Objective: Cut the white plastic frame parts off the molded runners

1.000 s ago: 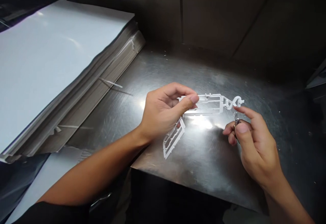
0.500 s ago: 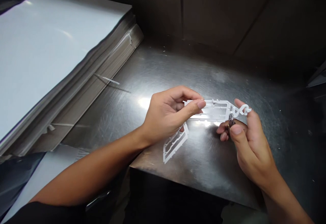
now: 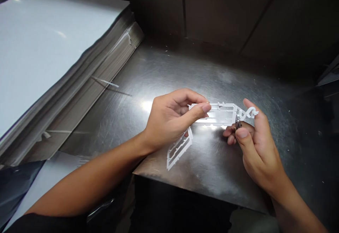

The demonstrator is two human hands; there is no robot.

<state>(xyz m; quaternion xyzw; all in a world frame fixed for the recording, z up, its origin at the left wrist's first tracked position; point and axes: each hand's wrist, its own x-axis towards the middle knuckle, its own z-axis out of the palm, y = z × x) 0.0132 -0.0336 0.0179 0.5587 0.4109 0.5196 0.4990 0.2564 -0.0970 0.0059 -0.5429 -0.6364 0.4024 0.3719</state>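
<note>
Between the thumb and fingers of my left hand (image 3: 177, 116) is pinched a white plastic sprue frame (image 3: 225, 124), made of thin rails with small stubs. Its right end carries a twisted, S-shaped white piece (image 3: 249, 113). Another section of the frame hangs below my left palm, angled down to the left. My right hand (image 3: 256, 144) is closed around small metal nippers (image 3: 238, 123). Their jaws are at the right end of the frame, close below the twisted piece. The handles are mostly hidden by my fingers, and I cannot tell whether the jaws touch the plastic.
Below my hands lies a scratched metal tabletop (image 3: 169, 70) with tiny white scraps. A thick stack of large white sheets (image 3: 66, 31) stands at the left, loose strap ends (image 3: 106, 82) sticking out. A dark panelled wall (image 3: 217, 10) closes off the back. The table's front edge is near my body.
The whole view has shifted slightly, so everything sits a little further left. My hands keep nearly the same grip on the sprue frame and the nippers.
</note>
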